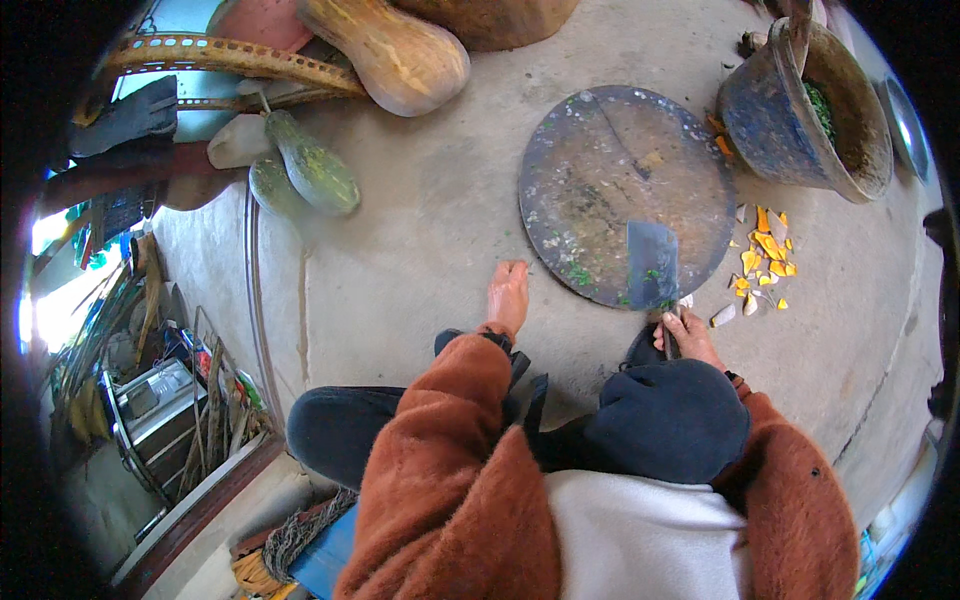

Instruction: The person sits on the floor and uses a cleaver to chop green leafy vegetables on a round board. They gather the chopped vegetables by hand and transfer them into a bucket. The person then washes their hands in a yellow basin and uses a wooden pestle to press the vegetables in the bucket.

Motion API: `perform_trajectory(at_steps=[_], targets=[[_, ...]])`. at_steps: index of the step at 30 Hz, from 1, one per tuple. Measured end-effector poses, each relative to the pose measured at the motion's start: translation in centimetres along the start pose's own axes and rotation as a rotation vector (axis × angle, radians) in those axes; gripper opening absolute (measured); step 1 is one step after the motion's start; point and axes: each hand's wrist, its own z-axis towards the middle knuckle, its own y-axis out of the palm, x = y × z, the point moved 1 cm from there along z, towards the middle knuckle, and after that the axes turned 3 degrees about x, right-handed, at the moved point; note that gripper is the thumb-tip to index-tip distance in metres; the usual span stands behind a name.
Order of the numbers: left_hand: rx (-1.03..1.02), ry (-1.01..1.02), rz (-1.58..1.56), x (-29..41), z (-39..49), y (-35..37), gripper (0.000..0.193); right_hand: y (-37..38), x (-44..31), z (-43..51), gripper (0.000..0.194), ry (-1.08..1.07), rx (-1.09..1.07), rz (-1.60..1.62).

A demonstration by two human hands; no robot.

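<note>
My right hand (688,334) grips the dark handle of a cleaver (651,262). Its broad blade lies over the near edge of a round wooden chopping board (630,187) on the concrete floor, with bits of chopped greens (579,273) on the wood and the blade. Left of the board, my left hand (509,294) is held over the floor with its fingers together and bent; nothing shows in it, and its palm side is hidden. Orange and pale peel pieces (769,244) are scattered on the floor right of the board.
A worn bucket (780,120) with greens inside leans at the upper right, a metal basin (904,127) behind it. A large tan squash (409,64) and two green gourds (319,169) lie at the upper left. Sticks and a metal-framed item (157,397) stand beyond a doorway sill.
</note>
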Motion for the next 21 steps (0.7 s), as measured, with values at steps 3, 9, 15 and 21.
perform_trajectory(at_steps=[3, 9, 15, 21], targets=[[0.181, -0.008, -0.141, 2.8, 1.7, 0.4, 0.012, 0.8, 0.1, -0.6, 0.024, 0.114, 0.012, 0.084], [0.080, 0.027, -0.199, 6.0, 1.6, 1.6, 0.017, 4.4, 0.1, -0.4, 0.020, 0.079, 0.030, -0.068], [0.033, -0.012, -0.207, 5.9, -0.1, 2.3, 0.024, 6.3, 0.3, 1.2, 0.023, -0.002, -0.002, -0.214], [-0.001, 0.083, -0.177, 6.2, -1.2, 3.2, 0.030, 7.4, 1.0, 2.4, 0.028, -0.059, -0.010, -0.401]])
